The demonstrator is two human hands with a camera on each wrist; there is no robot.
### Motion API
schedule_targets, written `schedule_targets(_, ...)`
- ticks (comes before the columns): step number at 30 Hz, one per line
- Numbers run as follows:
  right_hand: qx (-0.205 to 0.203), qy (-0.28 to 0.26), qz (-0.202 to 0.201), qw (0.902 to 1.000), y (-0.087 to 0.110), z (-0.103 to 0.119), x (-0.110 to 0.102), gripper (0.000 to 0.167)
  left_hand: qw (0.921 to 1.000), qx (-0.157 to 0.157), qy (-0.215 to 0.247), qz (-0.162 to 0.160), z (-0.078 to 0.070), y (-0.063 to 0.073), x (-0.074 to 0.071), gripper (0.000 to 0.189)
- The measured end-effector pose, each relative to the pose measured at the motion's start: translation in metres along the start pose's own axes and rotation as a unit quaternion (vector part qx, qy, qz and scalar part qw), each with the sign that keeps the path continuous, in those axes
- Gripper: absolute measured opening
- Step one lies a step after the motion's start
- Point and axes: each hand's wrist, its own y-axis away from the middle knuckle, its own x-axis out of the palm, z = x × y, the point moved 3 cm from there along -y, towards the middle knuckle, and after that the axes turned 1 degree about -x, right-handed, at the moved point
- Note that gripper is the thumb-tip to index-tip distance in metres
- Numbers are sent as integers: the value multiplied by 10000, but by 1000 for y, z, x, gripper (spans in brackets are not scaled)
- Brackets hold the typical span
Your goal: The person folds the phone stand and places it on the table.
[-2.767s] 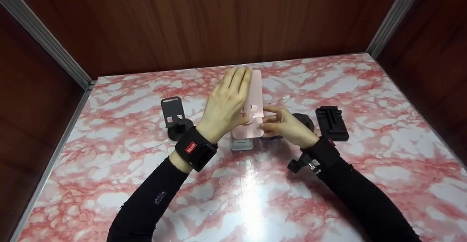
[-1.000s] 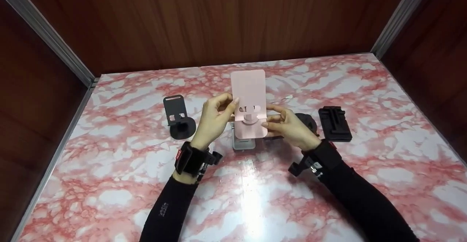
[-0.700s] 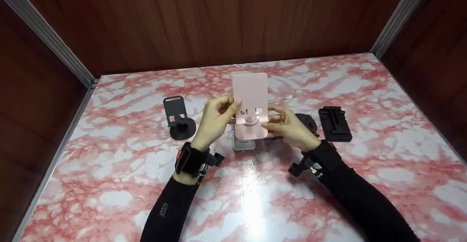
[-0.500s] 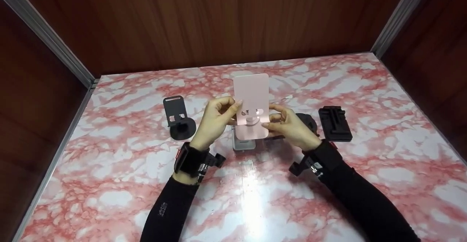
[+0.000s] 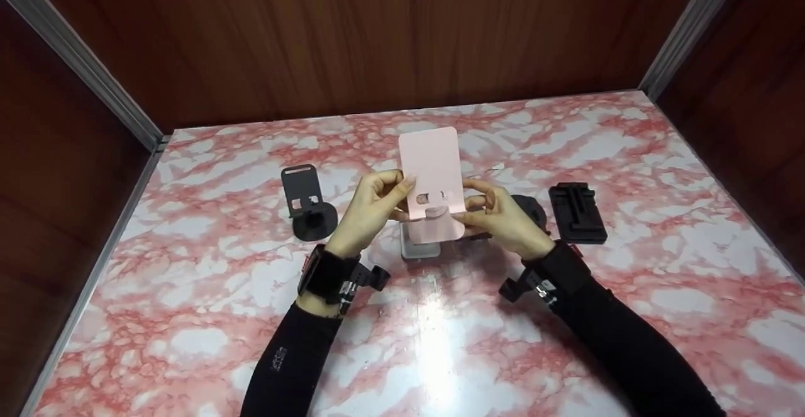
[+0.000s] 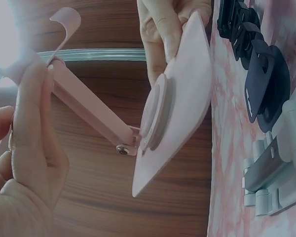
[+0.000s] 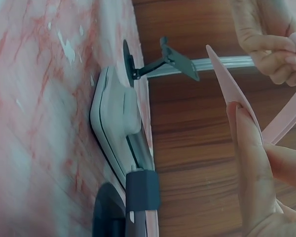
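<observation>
A pink phone stand (image 5: 431,159) is held up above the table between both hands. The left hand (image 5: 368,206) pinches the left edge of its upper plate, thumb in front. Gripping the pink base plate (image 6: 182,98) at its edge is the right hand (image 5: 500,216), with the thumb on top and fingers beneath. A pink arm (image 6: 91,101) with a hinge screw joins base and upper plate, as the left wrist view shows. The right wrist view has the right hand's fingers (image 7: 251,158) along the base. The upper plate leans, its two small cutouts near the lower lip.
A black phone stand (image 5: 302,187) stands open on the left. Below the hands lies a light grey folded stand (image 5: 420,250). A dark round-based stand (image 5: 530,209), partly hidden, and a black folded stand (image 5: 577,212) are on the right. Wooden panels (image 5: 402,39) enclose the marbled table (image 5: 390,354).
The left hand went from lying flat along the plate's left side to pinching its edge. The upper plate has since tilted and turned slightly; the right hand has stayed on the base.
</observation>
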Motion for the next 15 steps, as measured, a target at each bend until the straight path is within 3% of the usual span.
schedule_targets(8,-411,178,-162,9989,1,4,-4,58,9982,-279,438,309,2,1,4,21)
schedule_targets(15,-833,790,-492,9922,1,10,-9,53,9968,-587,414,342,7,0,8,26)
